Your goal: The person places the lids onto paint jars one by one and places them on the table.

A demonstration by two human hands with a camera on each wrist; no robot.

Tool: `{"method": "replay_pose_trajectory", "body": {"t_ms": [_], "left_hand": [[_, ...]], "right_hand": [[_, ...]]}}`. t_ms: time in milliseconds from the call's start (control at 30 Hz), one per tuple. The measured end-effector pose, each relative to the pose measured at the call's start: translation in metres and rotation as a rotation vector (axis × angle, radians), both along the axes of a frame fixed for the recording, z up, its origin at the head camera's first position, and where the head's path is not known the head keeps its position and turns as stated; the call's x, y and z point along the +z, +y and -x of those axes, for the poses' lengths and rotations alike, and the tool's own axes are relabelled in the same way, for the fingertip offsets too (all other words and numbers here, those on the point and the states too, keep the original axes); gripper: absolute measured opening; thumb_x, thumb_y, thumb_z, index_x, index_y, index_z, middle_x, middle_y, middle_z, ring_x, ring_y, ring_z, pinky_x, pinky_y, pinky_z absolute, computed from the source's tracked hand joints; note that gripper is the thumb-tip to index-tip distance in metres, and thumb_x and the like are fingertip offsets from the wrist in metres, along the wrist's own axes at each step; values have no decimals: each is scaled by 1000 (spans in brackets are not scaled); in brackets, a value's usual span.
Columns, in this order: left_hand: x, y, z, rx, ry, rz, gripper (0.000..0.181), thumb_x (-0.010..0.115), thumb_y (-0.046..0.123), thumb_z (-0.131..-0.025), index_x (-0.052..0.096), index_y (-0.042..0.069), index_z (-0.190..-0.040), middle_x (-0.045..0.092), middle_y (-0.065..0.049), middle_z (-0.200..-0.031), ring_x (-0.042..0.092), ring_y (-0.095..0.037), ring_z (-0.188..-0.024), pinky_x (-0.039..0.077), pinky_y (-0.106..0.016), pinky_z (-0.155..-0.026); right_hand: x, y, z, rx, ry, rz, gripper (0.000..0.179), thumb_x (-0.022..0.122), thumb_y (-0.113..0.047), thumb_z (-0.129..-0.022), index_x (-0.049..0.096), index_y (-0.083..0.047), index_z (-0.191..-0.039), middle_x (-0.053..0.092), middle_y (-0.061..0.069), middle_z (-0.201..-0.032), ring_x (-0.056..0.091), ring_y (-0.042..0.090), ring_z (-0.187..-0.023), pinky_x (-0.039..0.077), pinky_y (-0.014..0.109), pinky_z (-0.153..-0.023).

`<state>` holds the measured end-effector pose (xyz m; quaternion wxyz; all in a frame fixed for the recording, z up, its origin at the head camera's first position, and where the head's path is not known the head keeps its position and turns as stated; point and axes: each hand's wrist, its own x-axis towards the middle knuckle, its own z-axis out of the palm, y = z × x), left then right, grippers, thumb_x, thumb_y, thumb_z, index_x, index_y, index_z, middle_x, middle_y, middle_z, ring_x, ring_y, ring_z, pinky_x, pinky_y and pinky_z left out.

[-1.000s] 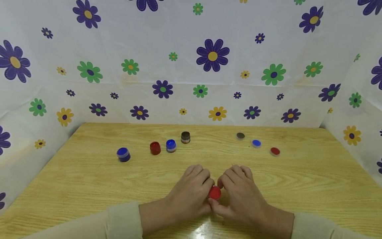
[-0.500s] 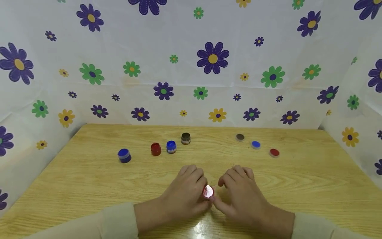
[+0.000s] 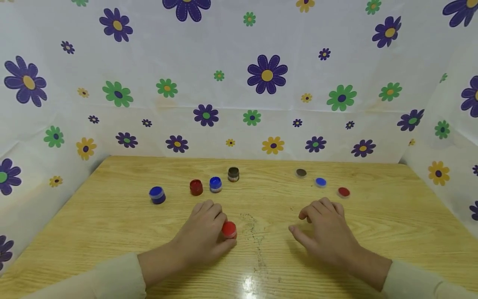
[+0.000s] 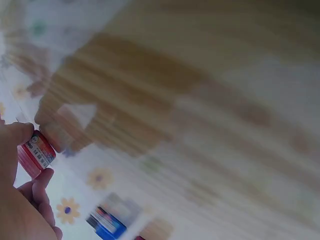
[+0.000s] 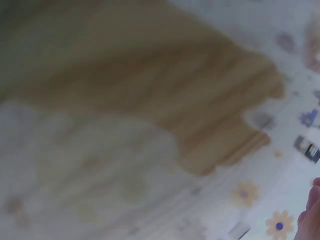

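Note:
My left hand grips a small red paint jar between thumb and fingers, its red top facing up. In the left wrist view the printed label on the red jar shows between thumb and fingertips. My right hand is over the table on the right, fingers loosely bent and thumb apart, holding nothing. Behind the left hand stand a dark red jar, a blue jar and a black jar, all uncapped. A capped blue jar is further left.
At the back right of the wooden table lie a dark lid, a blue lid and a red lid. A flowered white cloth surrounds the back and sides. Small dark specks mark the table between the hands.
Both hands were together at the red jar. The left has moved left with it, and the right has let go and moved right. The other jars and lids keep their places.

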<state>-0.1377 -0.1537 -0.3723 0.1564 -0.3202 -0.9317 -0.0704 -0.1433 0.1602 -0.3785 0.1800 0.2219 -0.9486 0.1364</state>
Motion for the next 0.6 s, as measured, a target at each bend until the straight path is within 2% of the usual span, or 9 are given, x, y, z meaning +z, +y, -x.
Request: {"method": "replay_pose_trajectory", "body": {"t_ms": [200, 367, 500, 600], "left_hand": [[-2, -24, 6, 97, -14, 9, 39, 73, 46, -83, 65, 8, -88, 50, 2, -85, 42, -19, -85, 37, -39, -86], [0, -45, 13, 179, -3, 44, 40, 71, 44, -83, 65, 5, -92, 52, -4, -89, 44, -25, -89, 37, -43, -84], [0, -62, 19, 239, 7, 72, 40, 71, 44, -80, 65, 5, -91, 54, -8, -92, 44, -28, -89, 37, -45, -81], [0, -75, 24, 273, 6, 78, 39, 72, 43, -78, 64, 6, -89, 53, -10, -93, 44, -30, -90, 36, -49, -85]], "right_hand": [[1, 22, 12, -58, -23, -27, 31, 70, -43, -87, 67, -12, -93, 58, -3, -85, 44, 18, -88, 28, 45, -86], [2, 47, 21, -119, -35, 9, 30, 71, -39, -87, 67, -10, -94, 63, 1, -87, 48, 23, -93, 29, 51, -88], [4, 63, 27, -175, -36, 38, 32, 72, -38, -87, 67, -7, -93, 67, 7, -91, 49, 28, -95, 28, 54, -86], [5, 74, 33, -212, -47, 25, 36, 71, -40, -87, 67, -5, -95, 67, 9, -92, 50, 32, -96, 29, 53, -82]]}}
